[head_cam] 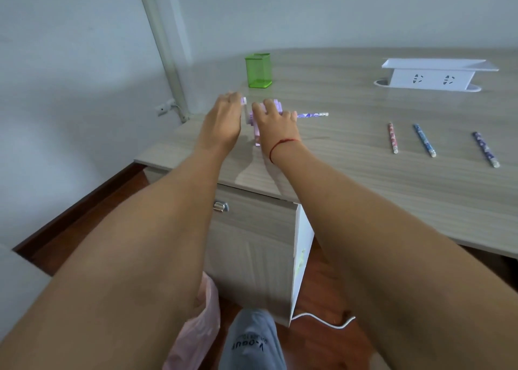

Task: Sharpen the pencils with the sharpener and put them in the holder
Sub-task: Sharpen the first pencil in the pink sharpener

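Observation:
A lilac crank sharpener [256, 134] stands near the desk's left corner. My right hand [276, 120] presses down on its top and covers most of it. My left hand [224, 117] grips the crank handle [244, 100] on the sharpener's left side. A patterned purple pencil [312, 115] sticks out of the sharpener to the right, eraser end outward. The green mesh holder [258, 70] stands behind the sharpener; I cannot see anything inside it. Three more pencils lie to the right: a pink one [392, 137], a blue one [424, 139] and a dark purple one [485, 149].
A white socket box [433, 75] sits at the back right of the wooden desk [364, 190]. A drawer cabinet [252, 229] stands under the desk's left end. A pink bag [196, 327] and a white cable [322, 320] lie on the floor by my knee.

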